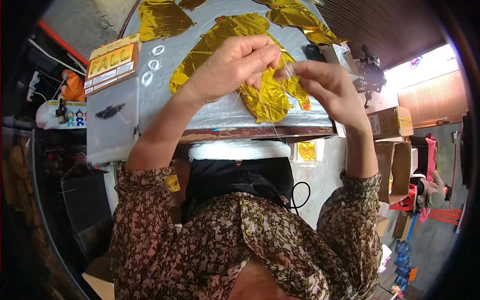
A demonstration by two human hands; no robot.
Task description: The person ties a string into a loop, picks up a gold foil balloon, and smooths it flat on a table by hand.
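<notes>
A thin white thread (272,117) is pinched in both grips: the left hand (235,62) is closed on it with fingertips together, and the right hand (327,82) is closed on it too, around a small clear piece (289,70) where the hands meet. The thread hangs down over a gold foil balloon (225,45) lying flat on the table (220,115). Three white rings (154,64) and a "FALL" pack (111,62) are seen on the left.

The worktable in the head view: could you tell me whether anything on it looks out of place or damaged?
Nothing stands out. The gold foil balloons lie flat and uninflated on the table, and both hands, left hand and right hand, pinch a thin clear thread above them.
</notes>
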